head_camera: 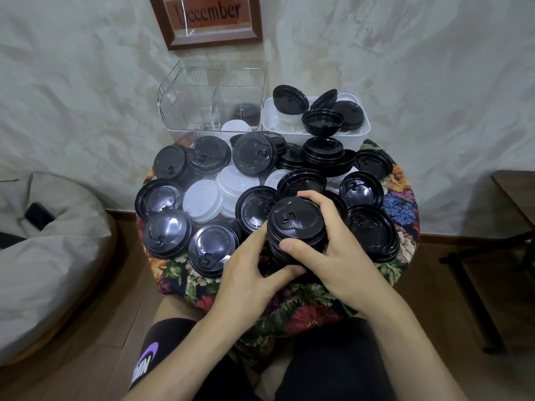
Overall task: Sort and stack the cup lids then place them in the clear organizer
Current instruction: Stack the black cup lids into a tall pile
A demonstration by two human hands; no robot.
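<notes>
My left hand (246,273) and right hand (333,256), fingers (311,198) curled, clasp the six-o'clock stack (295,221): probably light, slick; I'd squeeze its sides.

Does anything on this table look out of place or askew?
Yes: in the white bin at the back right, black lids sit tilted on edge, jumbled rather than stacked. Nothing looks spilled or damaged.

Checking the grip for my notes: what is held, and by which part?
A stack of black lids, held by its sides: the right hand spans its far edge to its near side, and the left hand grips its lower left side.
</notes>
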